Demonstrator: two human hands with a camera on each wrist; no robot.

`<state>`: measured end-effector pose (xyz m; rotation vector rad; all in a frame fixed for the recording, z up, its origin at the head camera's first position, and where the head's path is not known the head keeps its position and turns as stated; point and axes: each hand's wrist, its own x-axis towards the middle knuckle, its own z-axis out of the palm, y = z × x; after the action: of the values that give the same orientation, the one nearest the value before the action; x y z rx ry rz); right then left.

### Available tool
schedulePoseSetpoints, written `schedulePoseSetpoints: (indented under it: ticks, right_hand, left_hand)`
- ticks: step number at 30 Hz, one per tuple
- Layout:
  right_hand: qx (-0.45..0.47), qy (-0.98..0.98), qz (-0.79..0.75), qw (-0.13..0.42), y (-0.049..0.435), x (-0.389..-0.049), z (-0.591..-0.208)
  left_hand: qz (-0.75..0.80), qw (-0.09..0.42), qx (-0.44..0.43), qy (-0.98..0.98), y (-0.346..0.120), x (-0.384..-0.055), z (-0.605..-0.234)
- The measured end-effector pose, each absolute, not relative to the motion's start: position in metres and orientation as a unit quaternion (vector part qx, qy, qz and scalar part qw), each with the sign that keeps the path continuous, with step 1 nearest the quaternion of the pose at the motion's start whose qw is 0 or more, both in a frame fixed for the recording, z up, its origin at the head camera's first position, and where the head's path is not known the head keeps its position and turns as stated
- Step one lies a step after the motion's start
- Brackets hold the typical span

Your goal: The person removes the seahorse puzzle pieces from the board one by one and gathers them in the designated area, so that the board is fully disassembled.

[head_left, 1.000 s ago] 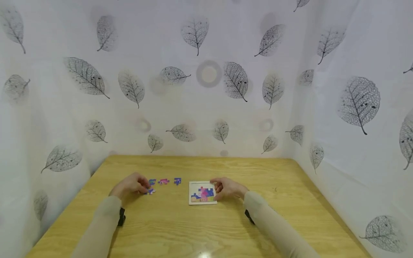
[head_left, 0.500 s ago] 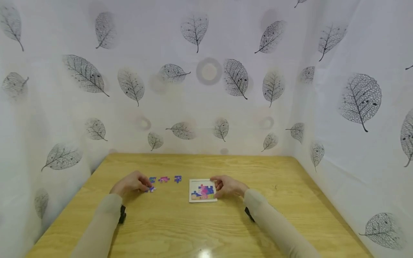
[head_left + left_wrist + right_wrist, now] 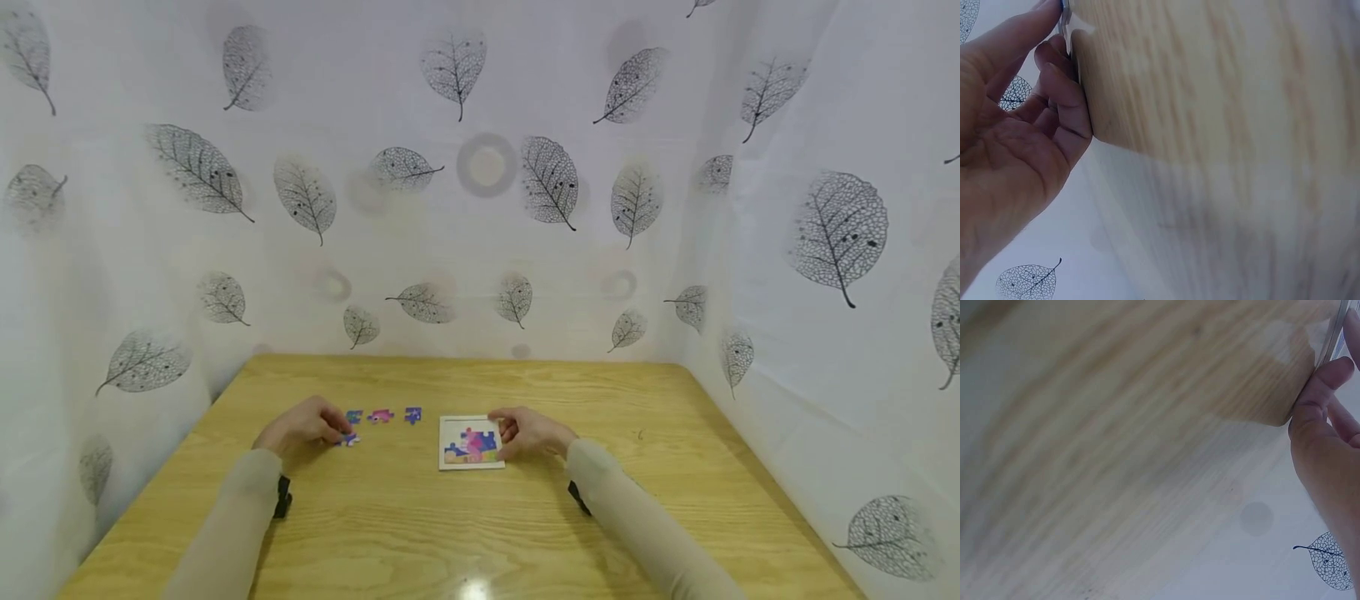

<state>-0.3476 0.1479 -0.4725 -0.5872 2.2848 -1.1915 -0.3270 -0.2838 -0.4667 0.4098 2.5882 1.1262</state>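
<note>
My left hand (image 3: 303,422), at the left of the wooden table, pinches a blue-and-white jigsaw piece (image 3: 349,439) between thumb and fingertips. Just past those fingertips lie a teal-and-purple piece (image 3: 355,416), a pink piece (image 3: 381,416) and a blue piece (image 3: 412,415) in a loose row. A white-framed puzzle board (image 3: 471,467) sits right of them, its lower and right part filled with joined pink, blue and yellow pieces. My right hand (image 3: 531,433) grips the board's right side, index finger at the far corner and thumb lower down. Both wrist views mostly show bare tabletop and the hands' undersides.
The wooden table (image 3: 420,533) reaches back to a white curtain (image 3: 480,242) printed with grey leaves. That curtain also hangs along the left and right sides. A small dark mark (image 3: 640,434) shows on the tabletop to the right.
My left fingers have shifted slightly over the blue-and-white piece, which stays near the same spot. The right hand and board hold still; the head view has tilted a little.
</note>
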Motion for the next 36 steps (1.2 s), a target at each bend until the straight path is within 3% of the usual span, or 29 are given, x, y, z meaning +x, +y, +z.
schedulePoseSetpoints:
  ticks: [24,36]
  right_hand:
    - [-0.228,0.852,-0.411,0.231,0.148,-0.349,-0.474]
    - [-0.229,0.855,-0.408,0.225,0.146,-0.349,-0.474]
  left_hand:
    - [0.415,0.158,0.139,0.885,-0.289,-0.331,-0.467]
    - [0.453,0.133,0.101,0.876,-0.271,-0.337,-0.461]
